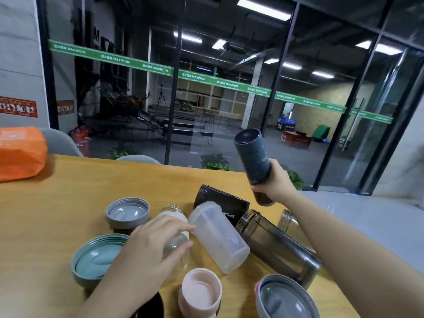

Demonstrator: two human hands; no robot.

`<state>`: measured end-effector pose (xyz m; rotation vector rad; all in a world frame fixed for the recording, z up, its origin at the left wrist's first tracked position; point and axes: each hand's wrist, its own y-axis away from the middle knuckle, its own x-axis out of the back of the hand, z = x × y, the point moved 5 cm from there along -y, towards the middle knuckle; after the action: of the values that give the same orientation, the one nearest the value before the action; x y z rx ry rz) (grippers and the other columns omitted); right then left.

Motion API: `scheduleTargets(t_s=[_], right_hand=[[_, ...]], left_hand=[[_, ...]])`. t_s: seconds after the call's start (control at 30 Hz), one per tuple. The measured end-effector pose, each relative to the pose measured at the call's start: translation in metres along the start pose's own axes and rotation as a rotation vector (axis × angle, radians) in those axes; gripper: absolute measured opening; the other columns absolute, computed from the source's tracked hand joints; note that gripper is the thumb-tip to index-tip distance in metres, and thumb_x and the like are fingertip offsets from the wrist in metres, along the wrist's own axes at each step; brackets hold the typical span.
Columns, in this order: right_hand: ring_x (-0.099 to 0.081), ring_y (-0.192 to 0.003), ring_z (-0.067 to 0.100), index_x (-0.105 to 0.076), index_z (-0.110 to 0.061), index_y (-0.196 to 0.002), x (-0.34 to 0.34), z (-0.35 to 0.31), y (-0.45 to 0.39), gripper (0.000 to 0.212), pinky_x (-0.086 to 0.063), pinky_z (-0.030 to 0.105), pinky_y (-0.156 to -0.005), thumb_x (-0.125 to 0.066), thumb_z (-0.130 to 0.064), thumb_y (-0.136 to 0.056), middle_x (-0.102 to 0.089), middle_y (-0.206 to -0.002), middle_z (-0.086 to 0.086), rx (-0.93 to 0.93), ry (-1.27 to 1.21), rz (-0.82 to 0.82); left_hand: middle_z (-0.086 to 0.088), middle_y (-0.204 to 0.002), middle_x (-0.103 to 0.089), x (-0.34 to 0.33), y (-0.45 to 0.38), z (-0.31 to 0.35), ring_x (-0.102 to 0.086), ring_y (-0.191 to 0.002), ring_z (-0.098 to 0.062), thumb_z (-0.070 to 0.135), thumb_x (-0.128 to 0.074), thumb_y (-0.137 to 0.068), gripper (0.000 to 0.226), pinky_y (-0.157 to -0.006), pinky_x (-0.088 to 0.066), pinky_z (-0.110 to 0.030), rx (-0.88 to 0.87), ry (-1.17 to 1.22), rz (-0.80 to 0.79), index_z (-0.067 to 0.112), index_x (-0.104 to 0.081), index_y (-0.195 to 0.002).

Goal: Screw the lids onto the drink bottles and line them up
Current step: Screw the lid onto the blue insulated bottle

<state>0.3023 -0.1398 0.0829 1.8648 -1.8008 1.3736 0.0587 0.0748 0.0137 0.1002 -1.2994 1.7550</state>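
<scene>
- The right hand [274, 180] is curled round the lower end of a dark blue bottle [252, 154], holding it up tilted above the far side of the surface [68, 191], its flat end toward the glass wall; whether its lid is on I cannot tell
- The left hand [146, 246] rests on a small clear glass bottle [175, 239] lying on its side, fingers bent over its body and its open threaded neck pointing away; this grip looks loose, more steadying than lifting
- Beside it, touching, lies a frosted plastic shaker [220, 237], then a smoky grey bottle [275, 244] and a black sports bottle [218, 198], all on their sides with open mouths; a further clear bottle [286, 220] shows partly behind the right forearm
- Loose lids sit upside down nearby: a grey lid [127, 213], a teal lid [98, 258], a pink lid [199, 292] and a large grey lid [284, 297] at the near edge
- An orange bag [20, 152] lies at the far left
- Handling, as a judgement: the glass bottle is likely the heaviest for its size, smooth, breakable and prone to roll, so take it round the mid-body and stand it up before capping
- The plastic ones should be light and slightly yielding; hold them near the neck so the threads stay round while a lid turns on
</scene>
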Motion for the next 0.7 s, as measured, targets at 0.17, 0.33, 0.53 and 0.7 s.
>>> scheduleTargets(t_s=[0.17, 0.33, 0.53, 0.7], right_hand=[[-0.050, -0.119, 0.030, -0.038, -0.012, -0.126, -0.018, 0.028, -0.007, 0.076, -0.043, 0.046, -0.098, -0.083, -0.012, -0.065, -0.052, -0.128, 0.009, -0.254, -0.110, 0.002], [-0.051, -0.117, 0.031, -0.038, -0.007, -0.122, -0.029, 0.040, -0.010, 0.074, -0.044, 0.042, -0.094, -0.085, -0.011, -0.065, -0.053, -0.126, 0.013, -0.373, -0.170, 0.013], [-0.051, -0.117, 0.031, -0.038, -0.007, -0.120, -0.040, 0.041, -0.008, 0.073, -0.046, 0.043, -0.096, -0.085, -0.008, -0.064, -0.054, -0.125, 0.014, -0.413, -0.239, 0.026], [-0.051, -0.117, 0.031, -0.037, -0.007, -0.123, -0.044, 0.041, -0.005, 0.073, -0.045, 0.042, -0.097, -0.083, -0.005, -0.066, -0.053, -0.125, 0.014, -0.422, -0.255, 0.021]], left_hand=[[0.029, -0.108, -0.055, -0.002, 0.001, -0.005, -0.051, -0.098, 0.009, 0.053, -0.048, -0.080, 0.028, -0.080, -0.049, -0.032, -0.006, -0.015, 0.014, 0.045, -0.054, -0.106], [0.026, -0.092, -0.057, 0.000, -0.001, -0.005, -0.049, -0.086, 0.008, 0.042, -0.049, -0.080, 0.022, -0.070, -0.040, -0.018, -0.074, -0.177, 0.017, 0.044, -0.052, -0.101], [0.025, -0.085, -0.060, -0.003, 0.001, -0.012, -0.049, -0.081, 0.004, 0.038, -0.047, -0.080, 0.017, -0.070, -0.032, -0.021, -0.076, -0.230, 0.005, 0.043, -0.052, -0.095], [0.025, -0.084, -0.061, -0.005, 0.001, -0.014, -0.047, -0.078, 0.004, 0.034, -0.046, -0.081, 0.017, -0.070, -0.031, -0.020, -0.061, -0.227, -0.014, 0.042, -0.055, -0.093]])
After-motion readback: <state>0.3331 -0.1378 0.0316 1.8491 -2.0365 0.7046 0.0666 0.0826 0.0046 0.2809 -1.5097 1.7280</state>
